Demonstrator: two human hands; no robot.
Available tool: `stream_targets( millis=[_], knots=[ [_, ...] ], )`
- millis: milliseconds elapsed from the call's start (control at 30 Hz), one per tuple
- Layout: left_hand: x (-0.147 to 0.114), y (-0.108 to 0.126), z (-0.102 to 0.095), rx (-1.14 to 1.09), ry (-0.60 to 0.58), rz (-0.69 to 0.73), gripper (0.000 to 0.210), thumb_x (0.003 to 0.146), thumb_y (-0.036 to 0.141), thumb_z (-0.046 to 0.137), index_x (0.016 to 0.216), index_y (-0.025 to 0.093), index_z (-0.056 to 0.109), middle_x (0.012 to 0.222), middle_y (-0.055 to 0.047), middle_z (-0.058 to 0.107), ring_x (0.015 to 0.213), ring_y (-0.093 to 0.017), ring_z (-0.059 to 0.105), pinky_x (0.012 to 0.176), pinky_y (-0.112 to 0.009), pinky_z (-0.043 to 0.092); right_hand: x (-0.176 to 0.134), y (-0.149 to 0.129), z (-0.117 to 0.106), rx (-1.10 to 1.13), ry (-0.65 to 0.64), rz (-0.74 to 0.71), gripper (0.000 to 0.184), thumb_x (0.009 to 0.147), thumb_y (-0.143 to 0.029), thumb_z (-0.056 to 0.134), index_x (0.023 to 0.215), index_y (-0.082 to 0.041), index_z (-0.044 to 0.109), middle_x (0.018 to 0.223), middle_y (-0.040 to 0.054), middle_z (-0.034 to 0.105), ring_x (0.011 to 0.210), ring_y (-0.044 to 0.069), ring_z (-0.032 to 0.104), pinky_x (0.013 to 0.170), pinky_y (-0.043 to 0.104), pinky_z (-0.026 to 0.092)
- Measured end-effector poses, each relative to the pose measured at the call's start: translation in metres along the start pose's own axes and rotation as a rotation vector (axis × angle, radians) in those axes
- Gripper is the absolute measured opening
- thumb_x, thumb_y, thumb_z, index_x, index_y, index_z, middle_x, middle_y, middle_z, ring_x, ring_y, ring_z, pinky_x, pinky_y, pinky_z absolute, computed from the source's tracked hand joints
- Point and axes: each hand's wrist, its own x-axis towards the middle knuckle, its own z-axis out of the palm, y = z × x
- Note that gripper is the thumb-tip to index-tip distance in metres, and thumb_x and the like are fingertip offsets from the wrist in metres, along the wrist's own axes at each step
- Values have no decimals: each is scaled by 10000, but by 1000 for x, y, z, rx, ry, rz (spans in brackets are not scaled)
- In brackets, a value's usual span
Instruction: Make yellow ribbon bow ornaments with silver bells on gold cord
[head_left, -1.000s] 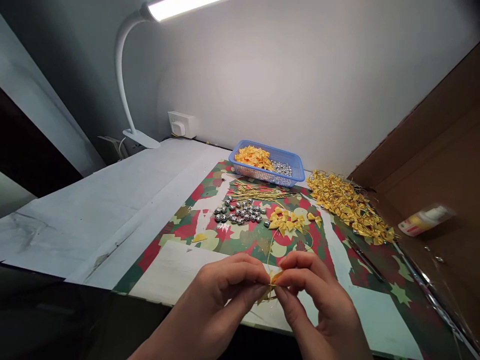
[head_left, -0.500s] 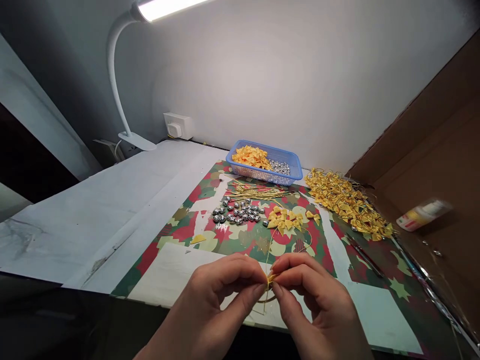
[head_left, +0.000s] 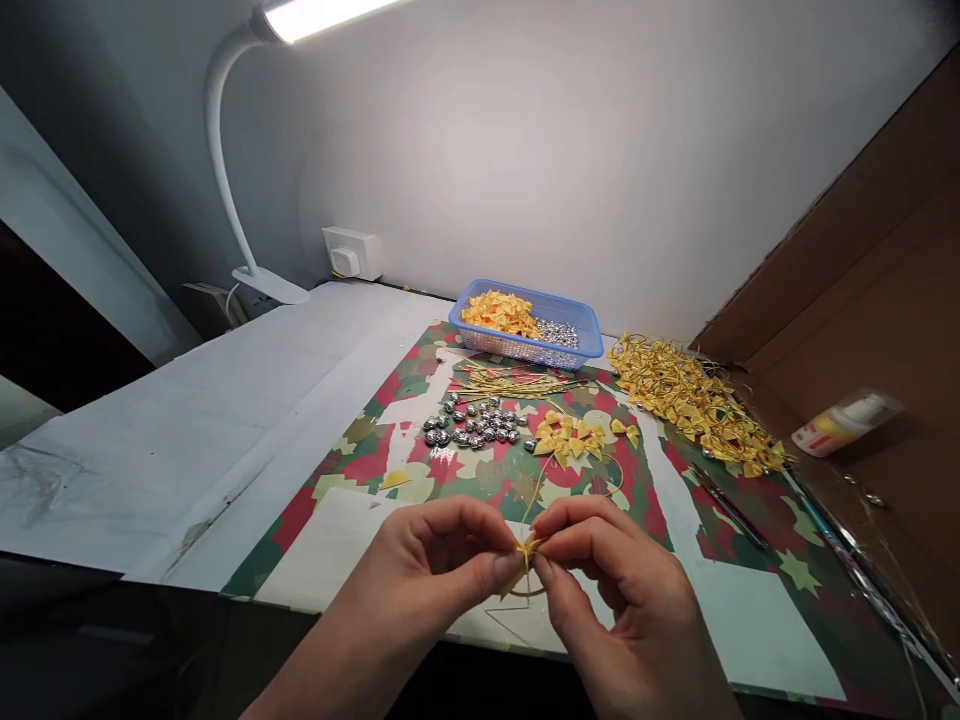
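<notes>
My left hand (head_left: 439, 575) and my right hand (head_left: 619, 575) meet at the front edge of the mat. Between their thumbs and fingertips, both pinch a small yellow ribbon bow (head_left: 526, 551), partly hidden by the fingers. Gold cord (head_left: 535, 488) runs up from it and curves over the mat, and a loop hangs below the fingers. Farther back lie several yellow bows (head_left: 568, 440) in a cluster, with silver jingle bells (head_left: 487, 425) to their left. Behind the bells, cut gold cords (head_left: 514, 382) are spread out.
A blue basket (head_left: 592, 340) holds yellow bows and small silver bells. At right is a heap of finished-looking corded bows (head_left: 690, 405), near tweezers (head_left: 727, 505) and a bottle (head_left: 847, 422). A white lamp (head_left: 225, 170) stands at left. The camouflage-patterned mat (head_left: 450, 495) covers the tabletop.
Both hands have shifted slightly left. My left fingertips have changed their pinch, so more of the bow and its wrapped cord shows between the hands.
</notes>
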Motion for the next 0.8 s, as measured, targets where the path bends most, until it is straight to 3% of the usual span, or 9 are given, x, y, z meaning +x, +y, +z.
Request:
stream_targets(
  millis=[67,167,300,467,533,567,633,733,800],
  knots=[
    [1,-1,-2,-122,11,-60,112,761,240,852,731,205,749,686,47,690,682,-95,594,664,-173,483,1,-1,-3,-7,-11,-11,141,914,-99,557,954,-195,652,1055,68,645,956,167,656,774,253,568],
    [1,-1,-4,-291,35,-145,147,731,224,875,717,191,732,679,41,697,644,-85,589,643,-176,490,-2,-3,-10,-18,109,2,216,952,-150,561,1132,-248,627,1176,59,621,1023,171,632,796,254,550],
    [1,2,-4,-329,78,-144,136,752,201,860,724,192,727,705,31,729,674,-89,618,665,-178,507,-12,-2,-8,-38,195,58,113,969,-180,556,989,-245,646,956,23,624,810,131,602,695,223,496],
    [1,3,-4,-214,117,-36,113,764,185,847,726,215,745,667,60,728,687,-88,639,671,-155,493,-19,10,20,146,-7,204,296,849,-149,613,1098,-290,692,1020,5,662,786,121,619,625,180,482],
    [1,1,-4,-116,159,11,106,755,196,850,722,225,754,675,61,736,703,-101,652,679,-160,500,-19,14,28,293,-89,265,106,855,-221,640,915,-240,725,1000,23,655,815,133,624,619,182,468],
    [1,0,-5,-65,185,33,98,754,207,848,721,230,759,683,59,739,708,-108,656,684,-167,507,-18,14,28,354,-113,304,102,870,-285,653,827,-215,713,976,31,650,818,135,615,631,186,459],
    [0,-3,-5,21,232,80,85,751,225,840,712,241,766,694,53,749,715,-131,674,691,-188,527,-17,10,20,453,-162,427,291,896,-443,656,769,-182,666,917,36,647,735,111,565,620,186,430],
    [-2,-6,-6,145,285,155,60,756,231,812,711,253,779,714,34,770,734,-170,704,693,-220,547,-14,-4,-4,536,-280,659,447,927,-622,566,856,-181,575,694,-2,624,511,61,411,497,168,326],
    [-3,-8,-7,224,292,191,44,773,238,792,732,253,789,746,17,783,763,-191,714,715,-238,548,-9,-16,-21,372,-270,606,431,971,-599,502,831,-194,543,572,-40,529,468,66,385,452,173,274]
  ],
)
